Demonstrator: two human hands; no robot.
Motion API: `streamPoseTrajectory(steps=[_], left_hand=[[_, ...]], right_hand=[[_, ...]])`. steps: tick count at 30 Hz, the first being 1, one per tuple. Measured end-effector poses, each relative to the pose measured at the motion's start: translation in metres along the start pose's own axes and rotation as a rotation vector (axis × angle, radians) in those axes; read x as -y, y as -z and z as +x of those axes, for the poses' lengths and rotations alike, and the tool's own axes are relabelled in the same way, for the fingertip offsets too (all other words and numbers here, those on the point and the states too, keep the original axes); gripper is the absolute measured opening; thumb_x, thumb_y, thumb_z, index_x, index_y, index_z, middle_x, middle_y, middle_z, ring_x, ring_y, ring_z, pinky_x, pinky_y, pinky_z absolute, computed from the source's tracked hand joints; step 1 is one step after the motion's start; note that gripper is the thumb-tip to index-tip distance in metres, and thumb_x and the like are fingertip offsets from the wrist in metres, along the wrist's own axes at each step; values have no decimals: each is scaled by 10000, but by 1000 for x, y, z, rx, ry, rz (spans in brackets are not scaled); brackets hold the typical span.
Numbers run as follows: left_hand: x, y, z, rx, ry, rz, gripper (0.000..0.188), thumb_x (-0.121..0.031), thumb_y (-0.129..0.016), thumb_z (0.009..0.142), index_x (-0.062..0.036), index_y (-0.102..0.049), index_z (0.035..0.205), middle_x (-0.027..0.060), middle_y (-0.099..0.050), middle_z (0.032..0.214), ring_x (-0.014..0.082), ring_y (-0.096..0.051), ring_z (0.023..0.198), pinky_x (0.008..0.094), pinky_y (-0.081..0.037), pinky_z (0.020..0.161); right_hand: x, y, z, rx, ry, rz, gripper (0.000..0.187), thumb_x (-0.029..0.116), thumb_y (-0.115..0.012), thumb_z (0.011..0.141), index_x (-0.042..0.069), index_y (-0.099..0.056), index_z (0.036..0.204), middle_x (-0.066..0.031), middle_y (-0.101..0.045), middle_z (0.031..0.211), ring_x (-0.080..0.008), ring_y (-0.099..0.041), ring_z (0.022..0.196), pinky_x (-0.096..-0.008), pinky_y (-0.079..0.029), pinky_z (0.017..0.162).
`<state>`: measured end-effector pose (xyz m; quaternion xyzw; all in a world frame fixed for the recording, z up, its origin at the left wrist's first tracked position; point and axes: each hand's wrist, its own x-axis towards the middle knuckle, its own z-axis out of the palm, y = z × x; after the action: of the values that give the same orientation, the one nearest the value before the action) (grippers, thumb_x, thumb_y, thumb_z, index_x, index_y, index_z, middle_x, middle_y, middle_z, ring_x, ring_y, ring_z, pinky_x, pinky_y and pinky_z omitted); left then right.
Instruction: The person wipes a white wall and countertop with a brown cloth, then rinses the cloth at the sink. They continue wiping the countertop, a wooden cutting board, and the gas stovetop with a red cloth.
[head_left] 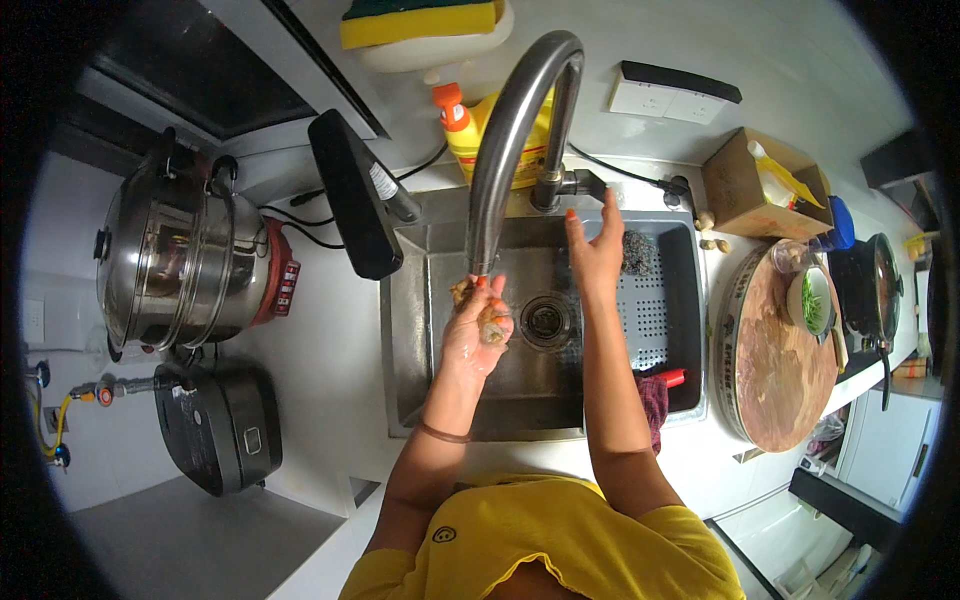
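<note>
My left hand [474, 328] is closed around a knobby tan piece of what looks like ginger root [492, 327], directly below the spout of the curved steel faucet [490, 180]. Its palm and wrist look wet. My right hand [597, 250] reaches up to the faucet's lever [588, 184], thumb and forefinger apart, a fingertip at or very near the lever's end. Beneath both hands lies a steel sink [415, 330] with a round drain [546, 322]. Whether water is flowing is hard to make out.
A grey perforated drain basket [640, 310] with a scouring pad [636, 254] fills the sink's right side. Right of it are a round wooden cutting board [770, 370], a bowl of chopped greens [812, 302] and a cardboard box [735, 180]. A steel steamer pot [190, 255] stands left.
</note>
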<state>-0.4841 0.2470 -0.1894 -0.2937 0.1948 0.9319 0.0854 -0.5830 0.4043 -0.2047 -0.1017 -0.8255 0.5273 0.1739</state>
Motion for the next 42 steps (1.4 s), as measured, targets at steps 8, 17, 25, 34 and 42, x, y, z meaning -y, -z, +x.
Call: streamPoseTrajectory(steps=[8,17,25,34,42], left_hand=[[6,-12,-7,-99,-79,199,384,-516,-563,883,-199,-475,686,-68,-372,513,58,-315,403,215,-289,389],[25,20,-4,-258,-206,435,490,-541,-437,939,-170,-352,631,-40,-300,494,94,-266,391,250,-233,381],[46,40,-12,-308,-222,430,372,-523,-460,938,-171,-475,816,-44,-486,712,107,-505,633,259,-391,515],[44,55,-9,61,151,328,396,-462,-438,949,-109,-573,1064,55,-585,1117,208,-551,1049,422,-417,933],[35,27,-28,76,-237,1001,237,-246,-616,904,-99,-572,1085,-44,-574,1064,118,-515,1028,316,-395,917]], right_hand=[[1,5,-9,63,66,-24,711,192,-667,829,-37,-303,1395,-256,-398,1376,-373,-401,1271,-390,-324,1060],[-10,5,-90,164,60,91,571,128,-658,838,5,-414,1340,-198,-483,1277,-312,-474,1190,-367,-371,1013],[-18,5,-140,655,-275,301,480,204,-576,918,-8,-446,1329,-174,-505,1272,-242,-496,1182,-318,-401,981],[-21,24,-145,808,-863,715,470,333,-486,975,64,-426,1357,-63,-561,1219,-148,-537,1088,-294,-446,883],[-33,50,-128,467,-333,671,242,200,-723,832,41,-557,908,-8,-575,788,-84,-533,735,-222,-449,646]])
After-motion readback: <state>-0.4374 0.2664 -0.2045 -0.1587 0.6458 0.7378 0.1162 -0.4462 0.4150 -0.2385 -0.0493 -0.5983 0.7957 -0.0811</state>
